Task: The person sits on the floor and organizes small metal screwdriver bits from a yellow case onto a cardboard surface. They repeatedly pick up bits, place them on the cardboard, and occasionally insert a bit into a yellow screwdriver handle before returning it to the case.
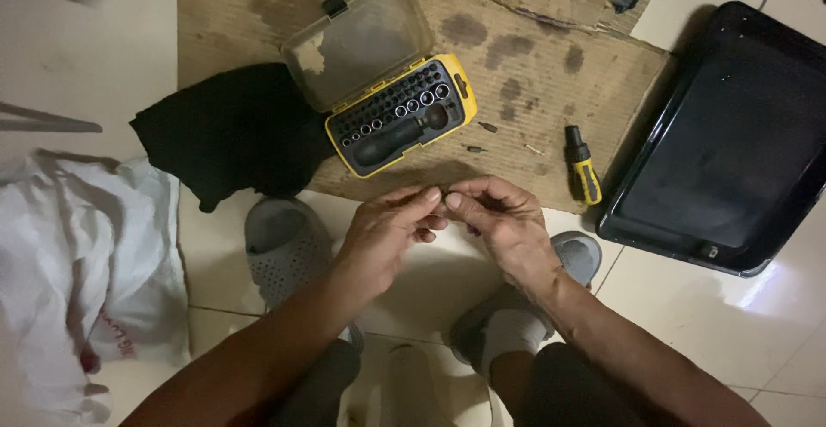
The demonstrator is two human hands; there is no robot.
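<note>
The tiled floor (757, 332) is seen from above, partly covered by a stained cardboard sheet (533, 66). A dark rectangular panel (731, 135) is laid at the right, half on the cardboard. A white plastic bag (77, 264) and a black cloth (232, 130) are noted at the left. A yellow bit-set case (400, 117) is set open on the cardboard, its clear lid (357, 40) tipped back, with sockets and a black driver handle seated inside. A small yellow-and-black screwdriver (582, 167) is laid right of it. Loose bits or screws (487, 127) are scattered between case and screwdriver.

The left hand (383, 229) and right hand (503, 221) are held together just above the grey slippers (284, 246); fingertips are pinched on a very small part (444, 203), too tiny to identify.

Risk judged: the pinched part could slip and be lost on the floor or under the slippers, owing to its size and dim light. The loose bits could be scattered by a knee or sleeve.
</note>
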